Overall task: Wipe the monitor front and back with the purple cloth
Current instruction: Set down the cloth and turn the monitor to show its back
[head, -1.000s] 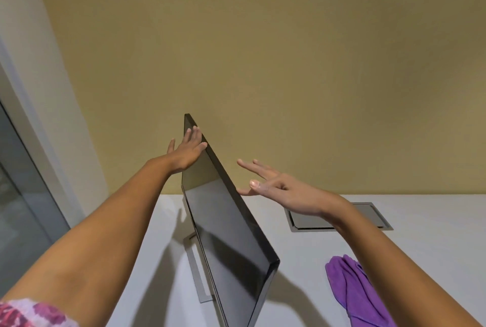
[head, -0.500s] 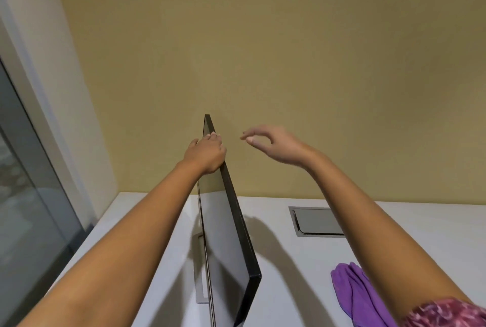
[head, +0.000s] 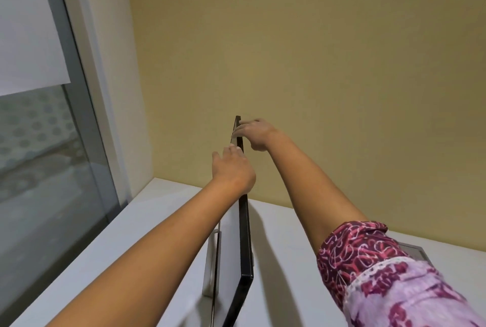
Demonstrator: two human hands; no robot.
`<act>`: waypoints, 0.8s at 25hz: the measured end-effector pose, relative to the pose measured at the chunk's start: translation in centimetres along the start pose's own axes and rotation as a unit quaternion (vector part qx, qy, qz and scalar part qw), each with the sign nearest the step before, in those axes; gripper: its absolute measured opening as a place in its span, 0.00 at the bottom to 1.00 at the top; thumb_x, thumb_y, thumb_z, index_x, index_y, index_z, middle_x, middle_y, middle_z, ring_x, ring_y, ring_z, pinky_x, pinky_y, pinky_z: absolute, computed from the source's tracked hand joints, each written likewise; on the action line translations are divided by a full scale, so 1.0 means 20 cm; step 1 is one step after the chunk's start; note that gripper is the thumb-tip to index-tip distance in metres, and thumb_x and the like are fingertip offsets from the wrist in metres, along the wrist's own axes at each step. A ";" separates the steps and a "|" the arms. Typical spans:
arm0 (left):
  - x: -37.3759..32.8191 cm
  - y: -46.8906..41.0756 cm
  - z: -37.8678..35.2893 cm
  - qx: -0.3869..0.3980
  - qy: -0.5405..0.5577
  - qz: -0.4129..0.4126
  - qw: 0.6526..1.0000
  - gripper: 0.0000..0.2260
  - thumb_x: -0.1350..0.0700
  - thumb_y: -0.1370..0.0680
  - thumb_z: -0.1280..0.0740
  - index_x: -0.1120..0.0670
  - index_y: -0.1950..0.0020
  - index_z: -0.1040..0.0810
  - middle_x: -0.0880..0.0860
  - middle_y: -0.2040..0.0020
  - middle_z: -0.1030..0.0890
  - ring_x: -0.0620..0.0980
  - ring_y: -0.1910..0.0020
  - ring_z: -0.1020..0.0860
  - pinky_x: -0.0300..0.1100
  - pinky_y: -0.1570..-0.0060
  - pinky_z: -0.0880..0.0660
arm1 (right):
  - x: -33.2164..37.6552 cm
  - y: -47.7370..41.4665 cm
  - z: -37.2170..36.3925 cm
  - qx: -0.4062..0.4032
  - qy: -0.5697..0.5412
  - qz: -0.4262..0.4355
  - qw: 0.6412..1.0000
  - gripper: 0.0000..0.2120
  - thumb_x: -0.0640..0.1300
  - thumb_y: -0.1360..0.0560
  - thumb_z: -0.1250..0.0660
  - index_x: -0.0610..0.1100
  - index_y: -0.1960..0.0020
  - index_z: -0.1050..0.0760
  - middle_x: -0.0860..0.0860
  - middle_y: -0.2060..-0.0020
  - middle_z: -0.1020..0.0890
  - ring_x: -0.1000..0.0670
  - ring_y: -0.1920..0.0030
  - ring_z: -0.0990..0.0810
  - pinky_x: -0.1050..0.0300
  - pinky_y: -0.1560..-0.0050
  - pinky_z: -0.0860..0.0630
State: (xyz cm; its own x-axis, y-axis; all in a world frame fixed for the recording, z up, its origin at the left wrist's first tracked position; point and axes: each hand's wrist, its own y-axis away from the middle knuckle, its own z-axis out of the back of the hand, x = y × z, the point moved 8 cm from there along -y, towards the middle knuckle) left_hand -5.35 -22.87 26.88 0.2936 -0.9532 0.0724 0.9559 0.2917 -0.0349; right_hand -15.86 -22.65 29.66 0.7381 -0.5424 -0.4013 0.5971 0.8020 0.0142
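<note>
A thin black monitor [head: 244, 242] stands edge-on to me on the white desk [head: 147, 224], its top edge running away toward the wall. My left hand [head: 232, 168] grips that top edge partway along, fingers curled over it. My right hand [head: 253, 132] holds the far upper corner, fingers wrapped round the edge from the right. The monitor's grey metal stand [head: 210, 268] shows low on its left side. The purple cloth is out of sight.
A yellow wall [head: 315, 63] rises close behind the desk. A window with a grey frame [head: 86, 121] and a white blind lies to the left. A grey cable hatch [head: 414, 250] in the desk peeks out behind my right sleeve.
The monitor has turned from angled to edge-on. My right hand moved from the air onto the far top corner. My view swung left, and the purple cloth left the frame.
</note>
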 end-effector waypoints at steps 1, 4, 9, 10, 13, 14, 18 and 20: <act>0.00 0.01 0.00 0.005 -0.007 0.007 1.000 0.25 0.59 0.20 0.50 0.62 0.24 0.52 0.57 0.24 0.46 0.53 0.25 0.48 0.53 0.29 0.49 | 0.00 0.01 0.01 -0.019 0.004 -0.004 1.000 0.27 0.31 0.24 0.44 0.51 0.29 0.35 0.56 0.28 0.34 0.54 0.26 0.44 0.53 0.30 0.44; -0.01 0.03 0.01 0.011 -0.026 0.011 1.000 0.21 0.58 0.19 0.51 0.61 0.26 0.45 0.56 0.26 0.39 0.53 0.28 0.42 0.52 0.31 0.47 | -0.01 0.08 0.00 -0.056 -0.001 -0.023 0.998 0.24 0.31 0.24 0.46 0.50 0.32 0.35 0.55 0.31 0.32 0.53 0.26 0.44 0.51 0.26 0.53; -0.03 0.04 0.05 0.027 -0.059 -0.001 0.998 0.19 0.57 0.18 0.52 0.59 0.28 0.39 0.55 0.29 0.34 0.53 0.29 0.38 0.51 0.32 0.46 | -0.05 0.13 -0.03 -0.050 -0.011 -0.041 0.998 0.21 0.33 0.22 0.50 0.50 0.34 0.35 0.54 0.31 0.32 0.52 0.26 0.44 0.48 0.25 0.58; -0.02 0.04 0.05 0.029 -0.063 -0.003 0.998 0.18 0.56 0.17 0.53 0.59 0.28 0.38 0.55 0.29 0.34 0.53 0.30 0.38 0.50 0.32 0.46 | -0.07 0.14 -0.04 -0.051 -0.010 -0.046 0.998 0.21 0.33 0.22 0.50 0.50 0.34 0.35 0.53 0.32 0.31 0.52 0.27 0.43 0.48 0.25 0.58; 0.04 0.02 0.04 0.032 -0.071 -0.001 0.997 0.19 0.53 0.17 0.55 0.59 0.30 0.36 0.54 0.31 0.31 0.53 0.31 0.35 0.50 0.33 0.45 | -0.11 0.17 -0.07 -0.053 0.005 -0.063 0.997 0.22 0.33 0.22 0.49 0.50 0.33 0.36 0.53 0.32 0.31 0.51 0.28 0.40 0.48 0.25 0.57; 0.06 0.01 0.04 0.035 -0.070 0.006 0.997 0.20 0.52 0.17 0.55 0.59 0.30 0.36 0.54 0.32 0.30 0.53 0.31 0.35 0.50 0.33 0.45 | -0.12 0.19 -0.08 -0.053 0.008 -0.067 0.996 0.22 0.33 0.22 0.49 0.51 0.32 0.36 0.53 0.32 0.31 0.51 0.29 0.40 0.49 0.26 0.57; 0.14 -0.02 0.03 0.045 -0.058 0.027 0.997 0.19 0.51 0.17 0.53 0.58 0.31 0.34 0.55 0.33 0.29 0.53 0.32 0.34 0.51 0.32 0.46 | -0.17 0.27 -0.09 -0.056 0.000 -0.080 0.995 0.24 0.32 0.23 0.51 0.51 0.31 0.36 0.51 0.33 0.30 0.50 0.29 0.38 0.48 0.25 0.58; 0.17 -0.03 0.04 0.043 -0.042 0.033 0.998 0.18 0.51 0.16 0.53 0.57 0.32 0.32 0.55 0.34 0.27 0.53 0.34 0.32 0.49 0.32 0.46 | -0.19 0.32 -0.10 -0.054 -0.007 -0.087 0.995 0.26 0.32 0.24 0.51 0.52 0.31 0.36 0.51 0.35 0.29 0.49 0.31 0.35 0.49 0.25 0.58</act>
State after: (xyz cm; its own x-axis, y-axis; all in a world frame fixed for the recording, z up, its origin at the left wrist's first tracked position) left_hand -4.89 -26.15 27.93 0.3520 -0.9230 0.1557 0.9311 0.3623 0.0429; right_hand -15.47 -15.06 29.51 0.6307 -0.6784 -0.3767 0.6797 0.7172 -0.1537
